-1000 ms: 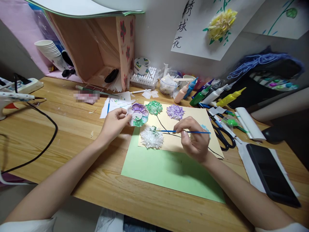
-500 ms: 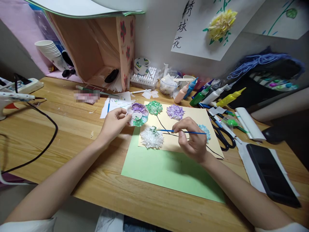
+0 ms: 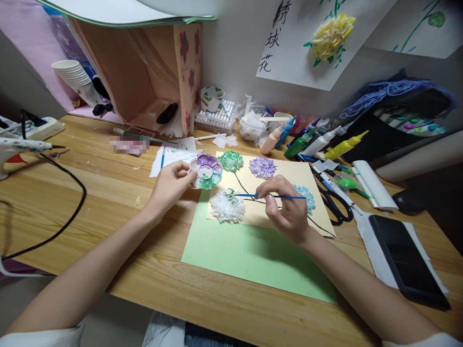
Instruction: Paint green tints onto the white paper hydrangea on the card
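Note:
Pinched in my left hand (image 3: 173,185) is a small round paint palette (image 3: 205,172) with purple and green paint in its wells. My right hand (image 3: 284,207) grips a thin blue paintbrush (image 3: 249,195), its tip at the top of a white ruffled flower (image 3: 226,207) that carries some green paint. That flower sits on a cream sheet (image 3: 267,219) with drawn black stems. A green flower (image 3: 231,161), a purple flower (image 3: 263,167) and a light blue flower (image 3: 307,197) are on the same sheet. Under it lies a light green sheet (image 3: 253,255).
Several paint bottles (image 3: 302,143) stand or lean behind the sheets. Black-handled scissors (image 3: 336,207) and a black phone (image 3: 407,260) lie at right. A hot glue gun (image 3: 21,144) with a black cable (image 3: 81,212) is at left. A pink box (image 3: 144,82) stands at the back.
My right hand and the paintbrush have shifted slightly left, the brush tip staying at the white flower. My left hand and the palette have hardly moved.

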A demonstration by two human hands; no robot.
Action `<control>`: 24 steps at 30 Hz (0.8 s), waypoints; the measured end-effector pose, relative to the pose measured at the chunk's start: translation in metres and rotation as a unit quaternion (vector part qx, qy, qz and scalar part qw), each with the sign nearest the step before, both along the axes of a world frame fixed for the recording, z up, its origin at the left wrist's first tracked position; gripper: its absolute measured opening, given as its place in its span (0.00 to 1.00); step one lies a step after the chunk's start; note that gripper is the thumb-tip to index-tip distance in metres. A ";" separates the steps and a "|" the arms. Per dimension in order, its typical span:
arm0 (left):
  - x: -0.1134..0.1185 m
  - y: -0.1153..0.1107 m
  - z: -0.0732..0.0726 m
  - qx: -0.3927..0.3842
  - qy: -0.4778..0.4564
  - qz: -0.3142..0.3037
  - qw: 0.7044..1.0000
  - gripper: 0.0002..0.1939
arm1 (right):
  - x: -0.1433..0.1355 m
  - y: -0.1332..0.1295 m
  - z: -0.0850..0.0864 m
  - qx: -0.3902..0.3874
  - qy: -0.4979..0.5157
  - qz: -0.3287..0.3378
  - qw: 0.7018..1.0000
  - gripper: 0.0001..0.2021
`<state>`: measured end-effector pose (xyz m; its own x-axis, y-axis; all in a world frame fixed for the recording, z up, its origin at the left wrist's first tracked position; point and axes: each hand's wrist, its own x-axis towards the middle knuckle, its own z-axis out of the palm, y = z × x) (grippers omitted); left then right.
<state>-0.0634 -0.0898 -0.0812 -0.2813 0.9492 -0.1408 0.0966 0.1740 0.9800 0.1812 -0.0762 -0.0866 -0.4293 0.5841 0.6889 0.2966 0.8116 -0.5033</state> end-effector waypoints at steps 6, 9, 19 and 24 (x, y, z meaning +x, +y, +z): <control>-0.001 0.001 -0.002 0.007 0.000 -0.003 1.000 0.12 | 0.001 0.000 -0.001 -0.010 0.020 0.003 1.000 0.09; -0.001 0.001 -0.002 0.009 0.003 -0.007 1.000 0.12 | 0.001 0.001 -0.002 -0.012 -0.002 0.004 1.000 0.08; -0.001 0.001 0.000 0.007 0.004 -0.005 1.000 0.11 | 0.000 0.001 -0.001 -0.016 -0.009 0.004 1.000 0.08; 0.000 0.000 0.000 0.004 0.005 -0.003 1.000 0.12 | 0.000 0.001 0.000 -0.017 0.003 0.001 1.000 0.08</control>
<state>-0.0638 -0.0893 -0.0817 -0.2772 0.9518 -0.1312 0.1078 0.1665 0.9801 0.1810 -0.0755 -0.0863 -0.4261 0.6064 0.6714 0.2925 0.7946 -0.5320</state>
